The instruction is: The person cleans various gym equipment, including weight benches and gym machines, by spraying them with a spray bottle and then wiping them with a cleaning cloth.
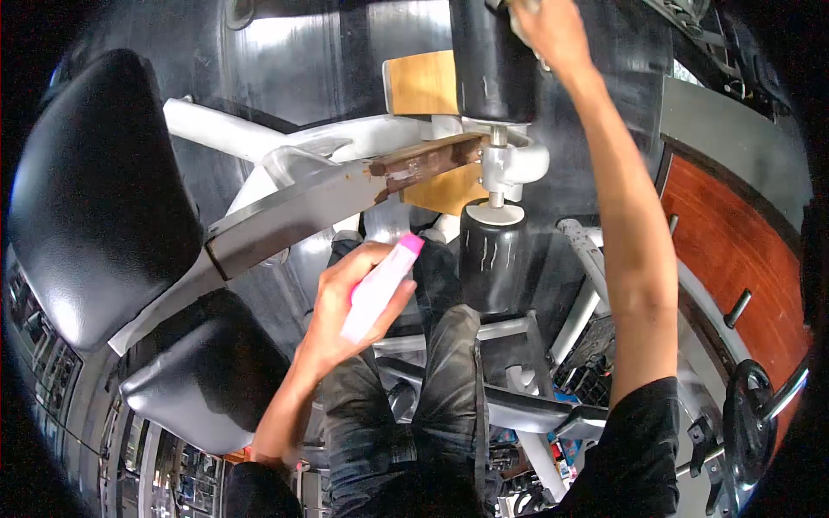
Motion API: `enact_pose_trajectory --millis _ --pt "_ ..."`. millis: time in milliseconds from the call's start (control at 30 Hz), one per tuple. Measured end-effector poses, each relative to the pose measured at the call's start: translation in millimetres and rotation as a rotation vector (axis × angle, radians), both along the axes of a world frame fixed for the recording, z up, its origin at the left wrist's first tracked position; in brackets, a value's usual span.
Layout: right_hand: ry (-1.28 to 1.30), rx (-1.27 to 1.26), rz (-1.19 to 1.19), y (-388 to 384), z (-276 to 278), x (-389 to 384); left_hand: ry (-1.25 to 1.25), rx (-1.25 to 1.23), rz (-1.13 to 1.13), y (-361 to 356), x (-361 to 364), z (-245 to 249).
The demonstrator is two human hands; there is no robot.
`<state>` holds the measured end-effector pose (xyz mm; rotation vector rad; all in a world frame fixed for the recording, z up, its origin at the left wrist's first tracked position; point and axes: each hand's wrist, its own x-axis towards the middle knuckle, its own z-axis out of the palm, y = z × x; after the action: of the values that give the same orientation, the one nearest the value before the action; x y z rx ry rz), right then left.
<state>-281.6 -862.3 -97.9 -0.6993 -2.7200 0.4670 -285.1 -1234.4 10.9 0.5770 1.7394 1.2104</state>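
Observation:
My left hand is wrapped round a white-and-pink spray bottle, seen from above, its pink tip pointing away from me. Just beyond it runs a grey metal beam with a worn brown patch. At the top, my right hand is closed at the far end of a black roller pad. Something small and pale shows at its fingers, cut off by the frame edge, and I cannot make out what it is. A second black roller pad sits nearer, joined by a silver bracket.
Two black padded seats stand at left. White frame tubes cross behind the beam. A wooden board lies beyond it. At right are a reddish-brown panel with pegs and a black weight plate. My legs are below.

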Motion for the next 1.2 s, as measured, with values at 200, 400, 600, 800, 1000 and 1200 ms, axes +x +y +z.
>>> enact_pose_trajectory --millis 200,400,600,800,1000,1200 --pt "-0.137 0.045 -0.009 -71.4 2.9 59.6 0.093 0.010 -0.026 7.7 -23.5 1.9" --pt "-0.327 -0.438 0.046 -99.8 44.2 113.7 0.043 0.031 0.054 4.9 -28.0 -2.7" --pt "0.065 -0.100 0.115 -43.3 52.3 20.0 -0.078 0.030 0.122 7.4 -15.8 -20.7" --pt "-0.335 0.275 -0.017 -56.5 -9.5 -48.0 -0.096 -0.015 0.159 7.6 -11.5 -31.9" --pt "-0.834 0.275 0.289 -151.5 16.7 35.1 -0.161 0.047 0.240 8.6 -14.0 -32.3" --pt "-0.704 -0.415 0.270 -106.4 55.0 37.2 -0.080 0.108 0.228 9.1 -16.3 -32.2"
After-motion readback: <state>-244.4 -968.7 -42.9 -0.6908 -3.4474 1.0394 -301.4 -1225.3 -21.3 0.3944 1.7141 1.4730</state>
